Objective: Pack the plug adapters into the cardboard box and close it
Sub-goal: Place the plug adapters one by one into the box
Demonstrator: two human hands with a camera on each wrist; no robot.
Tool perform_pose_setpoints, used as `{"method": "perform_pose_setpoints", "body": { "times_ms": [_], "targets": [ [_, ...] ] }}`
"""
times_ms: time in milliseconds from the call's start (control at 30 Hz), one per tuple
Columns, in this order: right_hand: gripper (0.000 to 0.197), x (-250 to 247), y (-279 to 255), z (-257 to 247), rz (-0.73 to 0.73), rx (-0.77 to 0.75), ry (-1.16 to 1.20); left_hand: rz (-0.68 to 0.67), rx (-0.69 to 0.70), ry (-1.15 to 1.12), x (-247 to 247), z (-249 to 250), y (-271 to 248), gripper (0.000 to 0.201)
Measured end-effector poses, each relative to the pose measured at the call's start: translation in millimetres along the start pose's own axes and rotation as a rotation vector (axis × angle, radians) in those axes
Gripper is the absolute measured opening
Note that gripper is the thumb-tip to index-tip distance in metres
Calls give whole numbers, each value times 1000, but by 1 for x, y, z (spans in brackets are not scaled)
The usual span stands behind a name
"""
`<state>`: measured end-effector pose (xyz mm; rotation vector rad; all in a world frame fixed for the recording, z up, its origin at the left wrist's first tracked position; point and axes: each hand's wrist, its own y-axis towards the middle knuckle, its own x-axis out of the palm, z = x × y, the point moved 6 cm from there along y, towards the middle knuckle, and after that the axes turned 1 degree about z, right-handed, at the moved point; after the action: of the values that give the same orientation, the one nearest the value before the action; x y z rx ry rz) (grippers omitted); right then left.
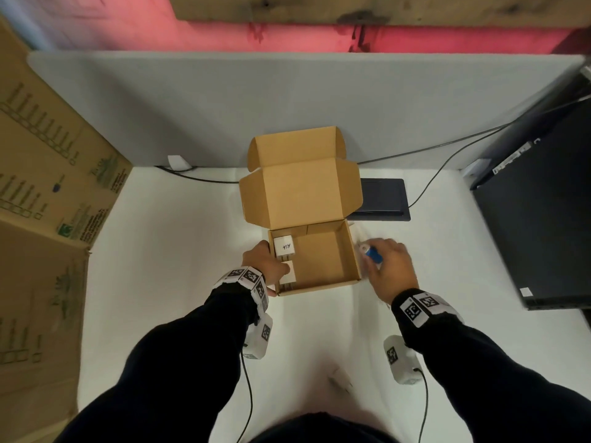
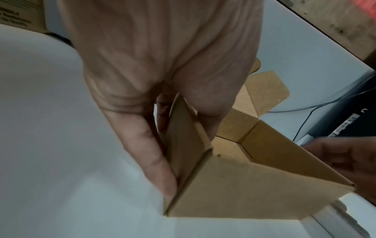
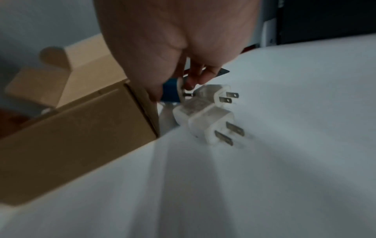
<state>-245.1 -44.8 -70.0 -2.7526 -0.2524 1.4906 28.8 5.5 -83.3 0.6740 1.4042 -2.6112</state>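
An open cardboard box [image 1: 323, 263] stands mid-table with its lid up. Two white plug adapters [image 1: 283, 246] [image 1: 290, 272] lie inside along its left wall. My left hand [image 1: 270, 268] pinches that left wall, thumb inside and fingers outside, as the left wrist view shows at the box [image 2: 234, 185]. Just right of the box my right hand [image 1: 380, 262] grips a blue plug adapter [image 1: 373, 254]. In the right wrist view the blue adapter [image 3: 171, 92] sits under my fingers, and two white adapters [image 3: 211, 127] [image 3: 216, 93] lie on the table beside the box [image 3: 71, 136].
Large printed cartons [image 1: 48, 187] stand along the left. A black computer tower [image 1: 537, 219] is at the right, a flat black device [image 1: 382, 199] behind the box, with cables [image 1: 447, 148] along the grey partition [image 1: 192, 107]. White table [image 1: 179, 251] surrounds the box.
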Motion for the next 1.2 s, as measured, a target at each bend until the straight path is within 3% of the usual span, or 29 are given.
{"method": "perform_pose_setpoints", "body": {
  "times_ms": [100,167,233,300,367,467,567,800,933,1000,1100,1167,1200],
  "targets": [
    [28,-31,3,-23,264,-26,199,37,29,-13,-1,3,1,40],
    [28,-36,6,-55,246,-154,252,44,41,-27,1,4,2,40],
    [30,-22,10,-83,43,-219,264,37,40,-39,3,4,3,39],
    [25,6,12,-99,-249,-163,182,28,34,-56,3,3,3,39],
    [9,32,12,-103,-464,-78,45,18,33,-58,2,4,3,41],
    [5,56,15,-98,-577,21,-55,-5,32,-51,1,3,4,46],
    [8,69,18,-91,-580,39,-68,-14,37,-51,1,2,6,48],
    [9,71,13,-93,-526,20,5,71,95,10,6,2,12,67],
    [24,55,12,-92,-489,7,-37,102,141,92,12,7,11,72],
    [20,34,15,-91,-375,-23,-3,88,148,105,13,9,12,70],
    [7,-14,18,-89,-18,-173,133,60,120,78,12,7,13,78],
    [7,-37,18,-65,153,-113,103,63,92,52,10,3,14,100],
    [11,-40,20,-45,165,-12,53,69,89,54,10,2,14,109]
  ]
}}
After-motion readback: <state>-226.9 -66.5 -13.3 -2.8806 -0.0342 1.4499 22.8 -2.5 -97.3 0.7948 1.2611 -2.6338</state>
